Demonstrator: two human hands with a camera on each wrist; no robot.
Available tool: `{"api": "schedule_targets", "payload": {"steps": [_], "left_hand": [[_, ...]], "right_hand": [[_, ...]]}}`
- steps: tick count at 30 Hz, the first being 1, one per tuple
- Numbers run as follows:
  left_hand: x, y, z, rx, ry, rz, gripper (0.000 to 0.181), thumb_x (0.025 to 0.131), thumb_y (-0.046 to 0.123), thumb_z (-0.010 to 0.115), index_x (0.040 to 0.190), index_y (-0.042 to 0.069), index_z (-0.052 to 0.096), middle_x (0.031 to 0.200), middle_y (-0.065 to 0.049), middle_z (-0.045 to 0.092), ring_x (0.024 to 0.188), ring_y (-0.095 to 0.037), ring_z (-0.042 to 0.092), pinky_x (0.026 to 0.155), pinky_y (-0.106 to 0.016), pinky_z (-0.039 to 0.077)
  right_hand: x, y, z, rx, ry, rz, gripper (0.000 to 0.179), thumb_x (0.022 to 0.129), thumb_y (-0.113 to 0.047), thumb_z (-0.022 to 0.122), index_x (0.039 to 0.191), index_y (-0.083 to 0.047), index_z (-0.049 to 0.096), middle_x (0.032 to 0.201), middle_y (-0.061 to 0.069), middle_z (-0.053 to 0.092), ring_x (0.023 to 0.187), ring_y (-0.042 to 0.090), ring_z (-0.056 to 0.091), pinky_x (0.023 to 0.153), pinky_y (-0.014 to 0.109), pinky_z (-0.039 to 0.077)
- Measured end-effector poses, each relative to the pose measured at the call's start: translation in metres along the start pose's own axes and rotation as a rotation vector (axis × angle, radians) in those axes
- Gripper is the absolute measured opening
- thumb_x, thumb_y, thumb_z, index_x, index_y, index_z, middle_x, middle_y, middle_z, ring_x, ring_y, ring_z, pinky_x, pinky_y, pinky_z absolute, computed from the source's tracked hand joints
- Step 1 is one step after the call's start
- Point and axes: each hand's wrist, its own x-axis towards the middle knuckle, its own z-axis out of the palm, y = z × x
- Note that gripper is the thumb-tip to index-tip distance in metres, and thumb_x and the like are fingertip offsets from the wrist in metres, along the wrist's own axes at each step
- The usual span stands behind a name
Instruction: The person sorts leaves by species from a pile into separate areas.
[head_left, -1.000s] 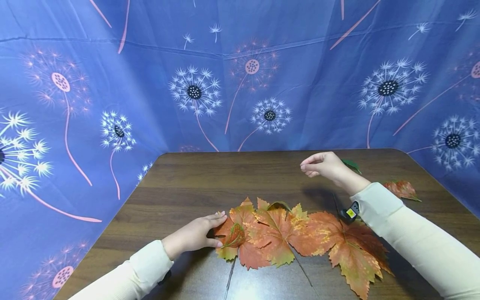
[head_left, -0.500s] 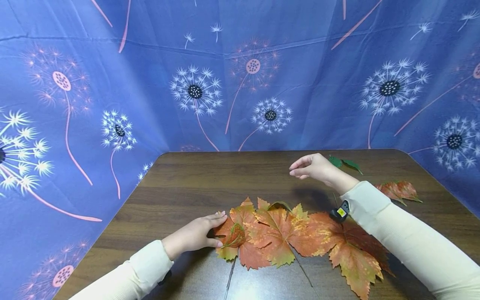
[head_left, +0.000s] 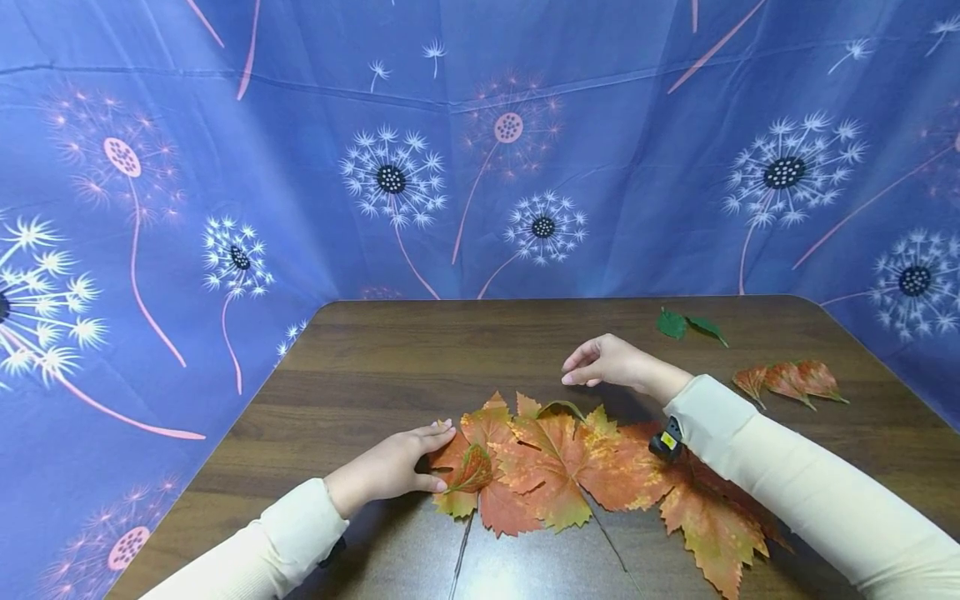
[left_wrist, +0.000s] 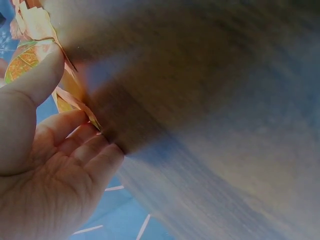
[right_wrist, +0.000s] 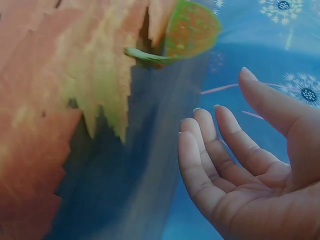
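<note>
Large orange autumn leaves (head_left: 555, 467) lie overlapping in a row along the front of the table. My left hand (head_left: 393, 467) rests at the left end of the row, thumb and fingers spread and touching the leaf edges. A small red-green leaf (head_left: 471, 469) lies on top there, beside the thumb; in the left wrist view this small leaf (left_wrist: 22, 65) shows behind the thumb. My right hand (head_left: 611, 362) hovers behind the row with loosely bent fingers and nothing in them. In the right wrist view a curled red-green leaf (right_wrist: 192, 30) stands up at the back of the row.
Two green leaves (head_left: 690, 325) lie at the back right of the wooden table (head_left: 360, 367). Several small reddish leaves (head_left: 791, 381) overlap near the right edge. Thin dark stems (head_left: 603, 531) stick out toward the front. A blue dandelion-print cloth (head_left: 465, 167) hangs behind.
My right hand has moved left and nearer to the leaf row, uncovering the green leaves and the small reddish leaves at right. The left hand has stayed in place.
</note>
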Motion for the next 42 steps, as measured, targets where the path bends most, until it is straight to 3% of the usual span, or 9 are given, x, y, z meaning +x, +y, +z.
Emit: {"api": "schedule_targets", "payload": {"steps": [6, 13, 17, 26, 42], "left_hand": [[0.000, -0.002, 0.001, -0.006, 0.007, 0.021, 0.076, 0.083, 0.032, 0.075, 0.143, -0.002, 0.044, 0.149, -0.021, 0.042, 0.138, -0.040, 0.039, 0.109, -0.053, 0.036], [0.001, -0.001, 0.001, -0.030, -0.009, -0.018, 0.075, 0.083, 0.029, 0.075, 0.144, -0.001, 0.043, 0.151, -0.019, 0.039, 0.140, -0.038, 0.036, 0.111, -0.053, 0.034], [0.000, -0.001, 0.001, -0.027, -0.011, -0.018, 0.075, 0.083, 0.029, 0.075, 0.145, 0.000, 0.043, 0.152, -0.018, 0.039, 0.140, -0.038, 0.036, 0.111, -0.053, 0.034], [0.001, -0.001, 0.001, -0.014, -0.008, -0.019, 0.074, 0.083, 0.028, 0.075, 0.144, -0.001, 0.043, 0.151, -0.019, 0.040, 0.139, -0.038, 0.038, 0.110, -0.052, 0.035], [-0.001, -0.001, 0.001, -0.017, 0.012, 0.020, 0.074, 0.084, 0.031, 0.074, 0.143, -0.002, 0.045, 0.149, -0.021, 0.042, 0.138, -0.040, 0.039, 0.109, -0.053, 0.036]], "right_hand": [[0.000, 0.004, 0.007, -0.001, -0.030, -0.003, 0.040, 0.085, -0.020, 0.075, 0.111, 0.009, 0.065, 0.092, 0.006, 0.071, 0.089, 0.024, 0.067, 0.084, 0.042, 0.056], [0.000, 0.010, 0.013, 0.000, -0.071, 0.033, 0.039, 0.084, -0.023, 0.077, 0.110, 0.004, 0.068, 0.094, 0.005, 0.070, 0.087, 0.016, 0.065, 0.082, 0.037, 0.057], [-0.001, 0.012, 0.017, -0.011, -0.089, 0.009, 0.039, 0.083, -0.021, 0.077, 0.109, 0.005, 0.068, 0.093, 0.006, 0.071, 0.084, 0.011, 0.064, 0.080, 0.036, 0.057], [-0.003, 0.008, 0.021, -0.033, -0.139, 0.006, 0.039, 0.081, -0.020, 0.078, 0.111, 0.004, 0.067, 0.094, 0.007, 0.070, 0.081, 0.012, 0.063, 0.078, 0.035, 0.055], [-0.006, 0.003, 0.031, -0.037, -0.123, 0.062, 0.043, 0.078, -0.013, 0.081, 0.115, 0.004, 0.063, 0.092, 0.008, 0.059, 0.081, 0.015, 0.056, 0.070, 0.032, 0.055]]}}
